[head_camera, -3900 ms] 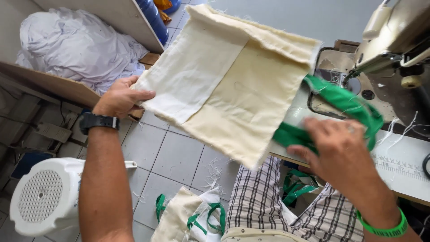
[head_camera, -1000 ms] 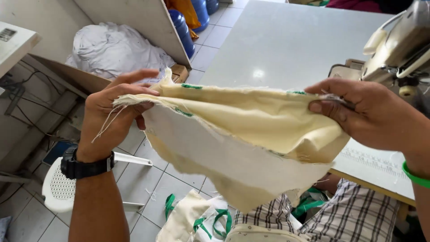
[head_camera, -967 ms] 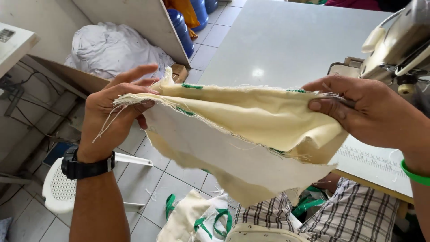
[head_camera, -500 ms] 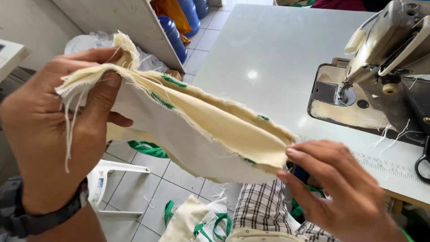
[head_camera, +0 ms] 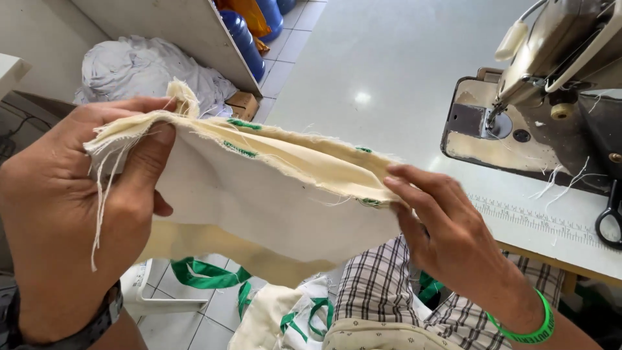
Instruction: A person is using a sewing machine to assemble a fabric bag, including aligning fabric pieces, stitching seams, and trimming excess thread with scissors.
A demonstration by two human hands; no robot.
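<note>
Our left hand (head_camera: 78, 220) pinches one frayed corner of the cream cotton bag with green stitching (head_camera: 259, 188), thumb pressed flat on the near face and fingers curled over the top edge, loose threads hanging down past the palm. Our right hand (head_camera: 447, 233) nips the opposite end of the same raw edge between thumb and fingertips, the fingers held close together; a green band sits on that wrist. The bag hangs stretched between both hands, above our checked-cloth lap (head_camera: 382, 291) and in front of the white sewing table (head_camera: 389, 71). Its two layers gape slightly along the top edge, showing short green stitch marks; the lower part droops in a soft fold. To the right stands the beige metal sewing machine (head_camera: 551, 58), well apart from the bag, with black scissors (head_camera: 609, 220) at the table's edge. Below lie more cream bags with green straps (head_camera: 285, 311); a crumpled white bundle (head_camera: 142, 68) rests at upper left
</note>
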